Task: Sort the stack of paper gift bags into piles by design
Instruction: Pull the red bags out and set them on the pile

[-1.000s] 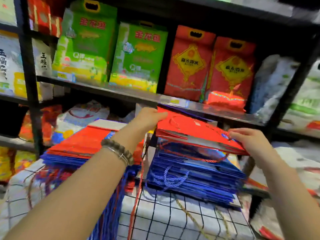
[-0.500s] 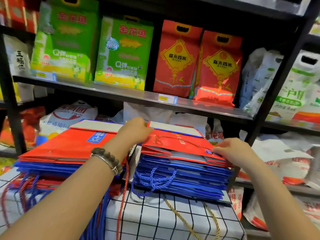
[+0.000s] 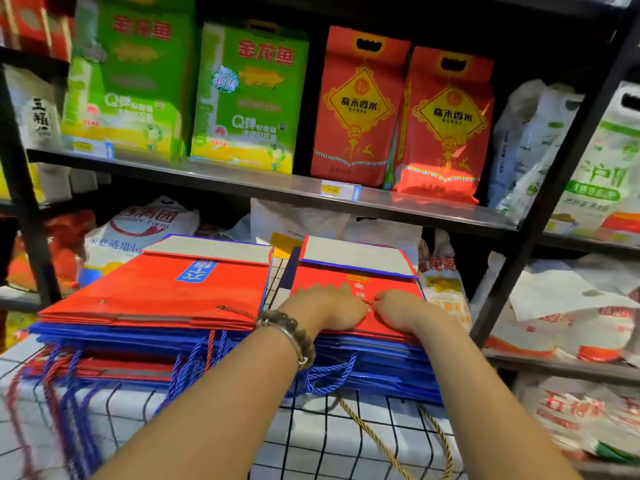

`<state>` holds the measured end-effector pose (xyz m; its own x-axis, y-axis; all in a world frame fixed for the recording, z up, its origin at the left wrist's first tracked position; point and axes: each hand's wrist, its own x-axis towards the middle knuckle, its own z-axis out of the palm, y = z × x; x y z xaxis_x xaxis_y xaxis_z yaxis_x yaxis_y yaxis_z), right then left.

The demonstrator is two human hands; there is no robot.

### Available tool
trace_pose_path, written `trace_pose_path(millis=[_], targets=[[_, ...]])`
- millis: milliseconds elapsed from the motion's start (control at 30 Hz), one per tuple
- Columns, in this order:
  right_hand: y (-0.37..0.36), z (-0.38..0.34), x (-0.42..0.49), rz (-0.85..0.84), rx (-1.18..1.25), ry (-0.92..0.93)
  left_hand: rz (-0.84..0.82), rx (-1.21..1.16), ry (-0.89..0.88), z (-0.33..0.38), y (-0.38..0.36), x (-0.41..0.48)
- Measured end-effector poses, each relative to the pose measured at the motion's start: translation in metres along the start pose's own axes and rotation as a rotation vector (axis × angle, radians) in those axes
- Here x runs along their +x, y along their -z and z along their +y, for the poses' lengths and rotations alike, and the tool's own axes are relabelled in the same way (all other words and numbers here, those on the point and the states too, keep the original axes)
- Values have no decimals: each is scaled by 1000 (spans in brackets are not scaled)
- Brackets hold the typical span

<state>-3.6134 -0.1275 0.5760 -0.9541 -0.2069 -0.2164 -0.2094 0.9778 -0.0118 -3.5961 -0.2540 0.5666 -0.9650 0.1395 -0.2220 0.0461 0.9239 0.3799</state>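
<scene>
Flat red paper gift bag [image 3: 332, 276] topping the right pile [image 3: 381, 363] on the checked bench [image 3: 346, 439], pressed under flat, ungripping left hand [image 3: 329, 310] and right hand [image 3: 403, 312]; likely light, stiff, slick: pinch an edge.

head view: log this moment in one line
left hand: presses red paper gift bag | right hand: presses same bag | bag: atop right pile of blue paper bags | left pile: red-topped, untouched
</scene>
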Motion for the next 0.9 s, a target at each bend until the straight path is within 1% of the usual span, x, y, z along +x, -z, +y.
trace_pose_path(millis=[167,300,367,433,500,533,567,600,633,667,733,767,800,833,900], targets=[[0,-4,-1,-27,35,7,-137,-46,24,4,4,1],[0,-5,-3,-45,64,1,-190,2,46,7,6,1],[1,-7,-6,-39,47,-11,-227,21,18,6,9,-1],[2,-9,-9,-32,11,-22,-242,7,-19,6,11,-4],[4,-12,-13,8,-27,-50,-213,-12,-37,5,12,-7],[4,-12,-14,51,-24,-75,-171,-20,-48,6,12,-9],[6,-12,-15,122,-32,-97,-93,-61,-51,7,13,-11],[10,-13,-19,219,-61,-117,26,-87,-73,9,14,-14],[14,-15,-26,324,-121,-129,178,-111,-108,9,17,-18],[19,-17,-31,423,-215,-117,347,-182,-126,9,21,-25],[33,-22,-38,600,-368,-59,666,-317,-151,2,35,-43],[39,-28,-43,684,-394,-31,747,-358,-167,-7,43,-52],[43,-36,-44,798,-384,-4,776,-386,-185,-18,50,-63],[48,-48,-47,912,-332,33,766,-403,-179,-34,55,-72],[54,-76,-60,1052,-200,154,723,-343,-77,-73,58,-91]])
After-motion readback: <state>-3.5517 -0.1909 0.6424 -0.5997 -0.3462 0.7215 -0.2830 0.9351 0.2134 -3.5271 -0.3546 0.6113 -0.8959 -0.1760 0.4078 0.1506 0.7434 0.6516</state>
